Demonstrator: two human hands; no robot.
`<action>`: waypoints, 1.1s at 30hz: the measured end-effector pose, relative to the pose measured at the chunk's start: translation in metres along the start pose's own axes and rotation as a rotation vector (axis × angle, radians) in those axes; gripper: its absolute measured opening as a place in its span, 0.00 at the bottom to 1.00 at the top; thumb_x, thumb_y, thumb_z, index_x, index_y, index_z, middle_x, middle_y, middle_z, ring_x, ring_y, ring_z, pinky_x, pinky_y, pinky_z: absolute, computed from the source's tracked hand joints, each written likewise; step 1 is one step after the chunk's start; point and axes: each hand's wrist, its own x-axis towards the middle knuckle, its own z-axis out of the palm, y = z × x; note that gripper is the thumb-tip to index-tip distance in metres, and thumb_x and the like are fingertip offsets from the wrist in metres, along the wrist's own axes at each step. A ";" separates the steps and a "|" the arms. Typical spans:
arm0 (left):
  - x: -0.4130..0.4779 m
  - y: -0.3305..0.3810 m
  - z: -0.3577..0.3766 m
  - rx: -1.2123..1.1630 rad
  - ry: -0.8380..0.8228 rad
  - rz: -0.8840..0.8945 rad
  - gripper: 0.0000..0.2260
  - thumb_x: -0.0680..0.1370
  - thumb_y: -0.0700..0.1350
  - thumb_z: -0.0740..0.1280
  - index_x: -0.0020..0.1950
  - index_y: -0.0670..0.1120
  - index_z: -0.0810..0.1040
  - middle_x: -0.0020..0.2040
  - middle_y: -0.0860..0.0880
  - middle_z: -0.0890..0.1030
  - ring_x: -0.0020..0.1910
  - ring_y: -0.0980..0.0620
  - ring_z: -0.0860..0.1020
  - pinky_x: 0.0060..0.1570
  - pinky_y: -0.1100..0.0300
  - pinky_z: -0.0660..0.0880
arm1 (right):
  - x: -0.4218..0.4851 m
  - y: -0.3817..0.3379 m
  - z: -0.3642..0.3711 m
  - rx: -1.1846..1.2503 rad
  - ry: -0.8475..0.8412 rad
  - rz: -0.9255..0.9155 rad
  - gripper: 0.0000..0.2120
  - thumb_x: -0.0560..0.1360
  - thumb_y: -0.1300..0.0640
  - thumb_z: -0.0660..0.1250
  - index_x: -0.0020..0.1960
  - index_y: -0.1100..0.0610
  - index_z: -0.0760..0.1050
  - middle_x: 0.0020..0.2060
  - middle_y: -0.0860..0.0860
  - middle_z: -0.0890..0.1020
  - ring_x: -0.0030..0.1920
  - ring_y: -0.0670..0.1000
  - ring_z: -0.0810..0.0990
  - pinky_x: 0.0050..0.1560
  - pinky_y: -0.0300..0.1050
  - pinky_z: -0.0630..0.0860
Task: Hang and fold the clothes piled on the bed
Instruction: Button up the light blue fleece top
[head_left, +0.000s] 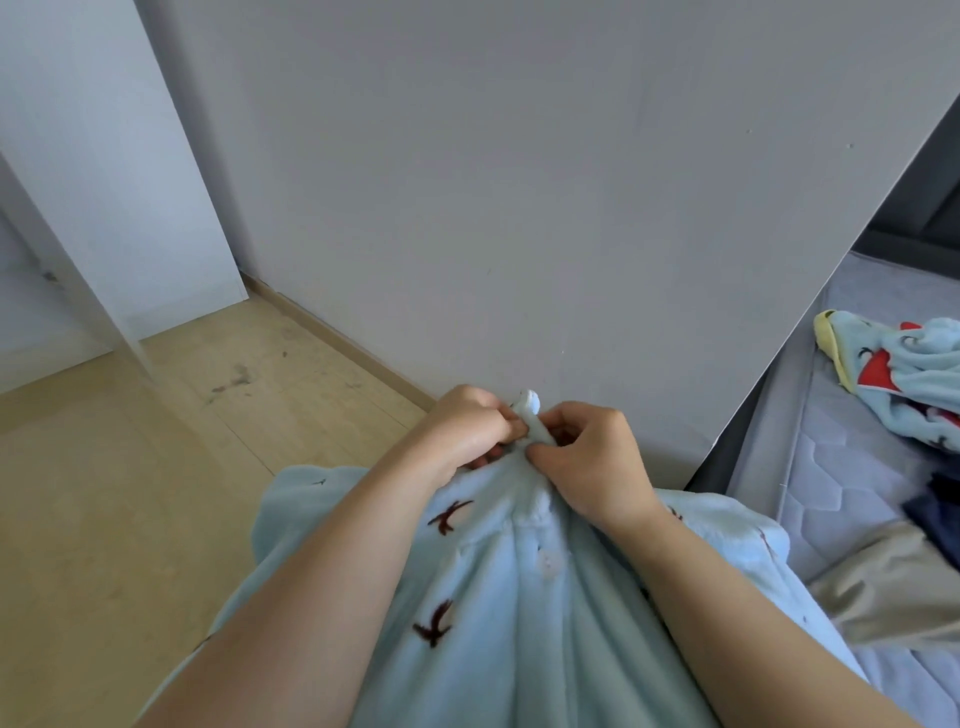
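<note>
- The left hand (467, 431) and right hand (592, 457) both pinch the collar end of a pale blue fleece pyjama top (519, 597), held up in front of the person, just beside the bed (810, 441); it is neither hung nor folded yet (no hanger shows)
- Waiting on the mattress: a matching blue fleece piece (914, 384), a navy garment (935, 504) and a beige garment (893, 587), all crumpled; most of the task seems undone

Home bedroom: mattress (810, 467), wardrobe (156, 208), clothes (914, 384)
</note>
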 end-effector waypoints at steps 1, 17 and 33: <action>-0.001 0.000 -0.001 0.042 0.012 0.026 0.04 0.75 0.41 0.69 0.40 0.45 0.81 0.30 0.49 0.76 0.29 0.53 0.73 0.30 0.63 0.69 | -0.001 0.001 0.001 0.028 0.007 -0.002 0.10 0.67 0.67 0.69 0.36 0.52 0.81 0.31 0.48 0.83 0.32 0.44 0.79 0.34 0.39 0.75; 0.001 -0.022 0.011 0.010 0.010 0.039 0.06 0.76 0.42 0.68 0.39 0.46 0.80 0.25 0.55 0.74 0.24 0.59 0.71 0.26 0.66 0.65 | -0.013 0.021 0.014 -0.165 0.080 -0.071 0.07 0.69 0.57 0.73 0.42 0.49 0.77 0.32 0.43 0.79 0.35 0.43 0.77 0.36 0.32 0.70; 0.005 -0.034 0.002 0.049 -0.075 -0.080 0.09 0.77 0.42 0.66 0.37 0.47 0.78 0.26 0.50 0.72 0.25 0.53 0.66 0.25 0.63 0.63 | -0.005 0.024 0.015 -0.482 -0.057 -0.208 0.15 0.68 0.62 0.66 0.29 0.57 0.62 0.24 0.51 0.67 0.30 0.53 0.63 0.30 0.44 0.56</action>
